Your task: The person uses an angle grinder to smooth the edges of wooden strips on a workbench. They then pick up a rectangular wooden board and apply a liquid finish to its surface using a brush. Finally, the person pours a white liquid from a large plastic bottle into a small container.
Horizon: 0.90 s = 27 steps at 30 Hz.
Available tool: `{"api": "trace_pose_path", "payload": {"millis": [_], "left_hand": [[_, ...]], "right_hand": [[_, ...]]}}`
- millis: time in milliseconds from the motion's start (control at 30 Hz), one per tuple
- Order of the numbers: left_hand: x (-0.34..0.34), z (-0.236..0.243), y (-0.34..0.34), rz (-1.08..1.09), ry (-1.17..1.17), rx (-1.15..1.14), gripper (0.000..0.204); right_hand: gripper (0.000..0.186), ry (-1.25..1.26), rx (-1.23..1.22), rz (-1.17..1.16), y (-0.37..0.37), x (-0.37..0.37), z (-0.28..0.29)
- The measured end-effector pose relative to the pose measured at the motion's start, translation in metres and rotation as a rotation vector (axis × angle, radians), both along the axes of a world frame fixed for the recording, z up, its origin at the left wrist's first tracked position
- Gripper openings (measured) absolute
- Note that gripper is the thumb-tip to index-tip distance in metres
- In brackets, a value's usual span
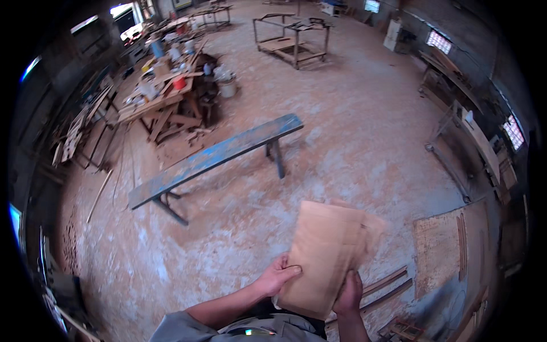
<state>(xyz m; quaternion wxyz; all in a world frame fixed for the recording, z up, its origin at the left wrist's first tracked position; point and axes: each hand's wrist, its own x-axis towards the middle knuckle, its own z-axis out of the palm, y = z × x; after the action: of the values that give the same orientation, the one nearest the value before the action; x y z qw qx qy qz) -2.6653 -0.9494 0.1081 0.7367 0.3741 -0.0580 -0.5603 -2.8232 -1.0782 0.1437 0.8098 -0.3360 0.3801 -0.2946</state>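
I hold a stack of tan, thin rectangular sheets (pixel 316 251) in front of my body, their right edges fanned and smeared by motion. My left hand (pixel 278 278) grips the stack's left edge, thumb lying on the front face. At the lower right edge, my right hand (pixel 348 290) is closed round the sheets, with its fingers partly hidden behind them. Beyond the stack stands a long, worn blue wooden bench (pixel 215 154) on the dusty floor.
Left back: a cluttered wooden worktable (pixel 156 102) with buckets and offcuts. Far back: a frame table (pixel 288 43). Right: leaning boards on a stand (pixel 484 151), a flat panel (pixel 439 256) and long strips (pixel 387 280) on the floor. A thin batten (pixel 99 195) lies left.
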Motion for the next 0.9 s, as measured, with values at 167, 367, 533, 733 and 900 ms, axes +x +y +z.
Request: {"api": "trace_pose_path", "payload": {"millis": [167, 367, 533, 733, 900], "left_hand": [[0.083, 0.0, -0.108, 0.063, -0.135, 0.08, 0.035], [0.162, 0.037, -0.232, 0.346, -0.093, 0.025, 0.039], [0.22, 0.059, -0.319, 0.551, -0.062, 0.025, 0.047], [0.294, 0.03, -0.411, 0.674, 0.003, 0.029, 0.056], [0.386, 0.008, -0.545, 0.606, 0.017, -0.088, 0.056]], "right_hand": [[0.027, -0.077, 0.006, 0.06, -0.114, 0.092, -0.003], [0.022, -0.06, -0.111, 0.537, -0.27, 0.169, -0.018], [0.029, -0.039, -0.239, 0.78, -0.362, 0.238, -0.008], [0.026, 0.101, -0.399, 1.067, -0.476, 0.336, 0.018], [0.036, -0.013, -0.28, 0.861, -0.593, 0.395, 0.002]]}}
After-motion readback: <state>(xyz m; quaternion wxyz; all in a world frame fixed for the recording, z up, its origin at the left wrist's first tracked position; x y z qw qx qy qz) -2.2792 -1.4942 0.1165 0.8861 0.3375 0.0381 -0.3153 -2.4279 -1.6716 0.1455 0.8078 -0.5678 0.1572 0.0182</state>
